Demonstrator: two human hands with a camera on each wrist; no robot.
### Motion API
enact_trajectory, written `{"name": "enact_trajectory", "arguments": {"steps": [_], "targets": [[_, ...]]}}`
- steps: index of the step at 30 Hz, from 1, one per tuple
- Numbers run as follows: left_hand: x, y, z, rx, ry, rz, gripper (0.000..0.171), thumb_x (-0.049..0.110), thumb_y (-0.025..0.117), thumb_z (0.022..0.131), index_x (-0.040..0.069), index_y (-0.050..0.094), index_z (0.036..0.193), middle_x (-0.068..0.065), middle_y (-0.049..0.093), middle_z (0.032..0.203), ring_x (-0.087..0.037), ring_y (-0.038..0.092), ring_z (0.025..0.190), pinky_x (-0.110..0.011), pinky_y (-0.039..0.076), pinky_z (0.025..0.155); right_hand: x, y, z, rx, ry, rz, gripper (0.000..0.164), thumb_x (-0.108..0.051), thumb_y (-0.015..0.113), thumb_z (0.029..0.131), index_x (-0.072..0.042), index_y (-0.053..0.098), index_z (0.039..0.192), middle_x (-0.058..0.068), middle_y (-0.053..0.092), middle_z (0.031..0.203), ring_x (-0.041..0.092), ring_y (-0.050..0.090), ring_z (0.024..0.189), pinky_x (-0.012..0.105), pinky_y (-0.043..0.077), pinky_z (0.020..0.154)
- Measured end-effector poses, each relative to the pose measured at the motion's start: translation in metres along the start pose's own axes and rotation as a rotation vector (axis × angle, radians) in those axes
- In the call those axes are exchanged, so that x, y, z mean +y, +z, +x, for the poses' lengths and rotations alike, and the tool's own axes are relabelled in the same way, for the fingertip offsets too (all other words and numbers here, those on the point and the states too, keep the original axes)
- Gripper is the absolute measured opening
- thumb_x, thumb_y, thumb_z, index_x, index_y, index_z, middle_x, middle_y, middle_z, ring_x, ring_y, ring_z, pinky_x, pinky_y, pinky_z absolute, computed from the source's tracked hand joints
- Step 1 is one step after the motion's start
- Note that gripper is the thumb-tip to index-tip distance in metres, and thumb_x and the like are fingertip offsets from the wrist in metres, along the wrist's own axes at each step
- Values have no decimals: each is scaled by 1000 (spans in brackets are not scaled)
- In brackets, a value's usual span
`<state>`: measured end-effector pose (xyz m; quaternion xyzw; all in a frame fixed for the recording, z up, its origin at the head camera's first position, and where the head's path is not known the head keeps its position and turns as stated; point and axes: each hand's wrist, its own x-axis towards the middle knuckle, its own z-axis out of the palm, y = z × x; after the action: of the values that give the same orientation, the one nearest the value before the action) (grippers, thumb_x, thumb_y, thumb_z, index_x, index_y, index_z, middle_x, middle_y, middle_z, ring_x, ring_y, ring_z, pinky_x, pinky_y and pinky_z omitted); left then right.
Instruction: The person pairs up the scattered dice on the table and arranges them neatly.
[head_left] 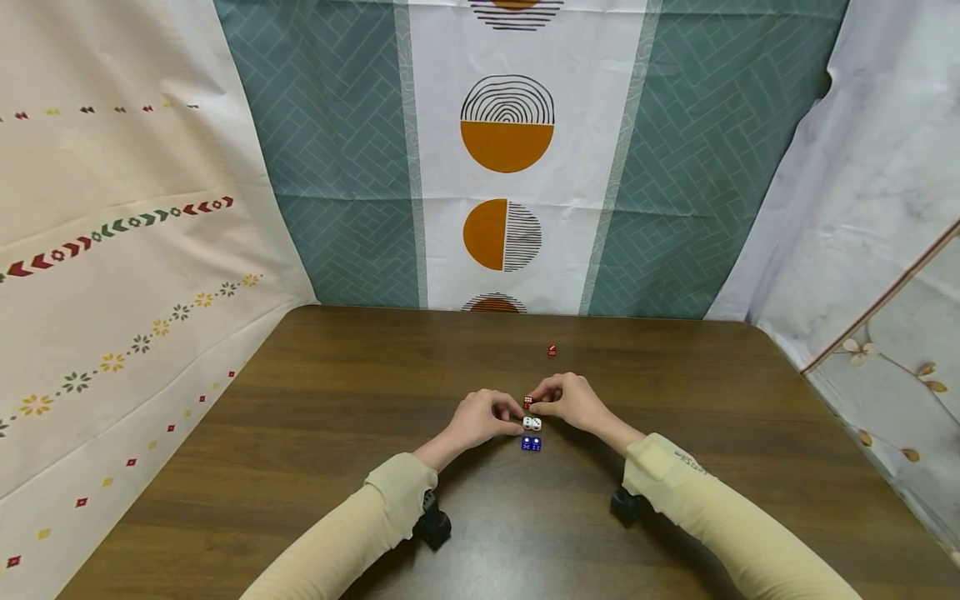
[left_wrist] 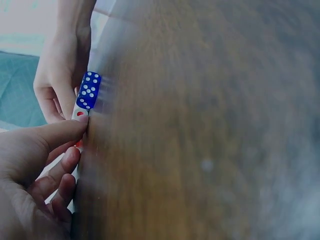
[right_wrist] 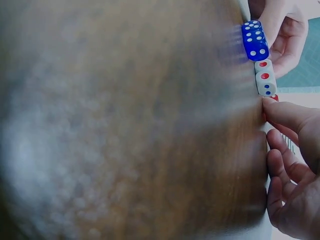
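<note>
Between the hands, a pair of blue dice (head_left: 531,443) lies side by side nearest the person. Just behind them stands a pair of white dice (head_left: 532,423). My right hand (head_left: 573,402) pinches a red die (head_left: 528,402) between thumb and fingers, at the far side of the white pair. The left hand (head_left: 480,414) is at the left of the white dice, its thumb tip beside them and its fingers loosely bent. In the right wrist view, the right thumb (right_wrist: 287,114) partly covers the red die. The left thumb partly hides a white die (left_wrist: 80,114) in the left wrist view.
Another red die (head_left: 552,350) lies farther back on the brown wooden table (head_left: 360,358). A patterned cloth (head_left: 345,167) hangs behind the table's far edge, with more cloth at both sides. Dark wrist cameras (head_left: 432,525) sit under the sleeves.
</note>
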<state>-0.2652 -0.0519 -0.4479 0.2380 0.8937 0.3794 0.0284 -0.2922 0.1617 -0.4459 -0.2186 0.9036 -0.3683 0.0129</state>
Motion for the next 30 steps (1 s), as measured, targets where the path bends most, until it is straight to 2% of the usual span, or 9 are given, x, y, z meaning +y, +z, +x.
{"name": "enact_trajectory", "arguments": {"steps": [18,26,30], "targets": [[2,3,0,19,-24,13,13,25,82,80,18,77,90,5,60,71,-6,46,63,-20,32,57,-1,0,0,-4,-15,-15,10,-17,78,85,-16,78,94,0,74,85,10,54,68,23,43,60],[0,1,0,-9,-20,3,13,25,82,81,19,77,92,5,61,72,-4,47,64,-20,35,59,2,0,-1,-8,-40,-30,10,-19,78,85,-17,79,94,-1,75,88,9,54,71,22,44,62],[-4,-4,2,-36,-25,-39,13,23,81,82,18,78,93,3,66,77,-5,51,65,-20,40,60,2,0,-2,-9,-56,-37,10,-20,78,84,-18,79,94,-1,75,89,8,54,71,22,43,62]]}}
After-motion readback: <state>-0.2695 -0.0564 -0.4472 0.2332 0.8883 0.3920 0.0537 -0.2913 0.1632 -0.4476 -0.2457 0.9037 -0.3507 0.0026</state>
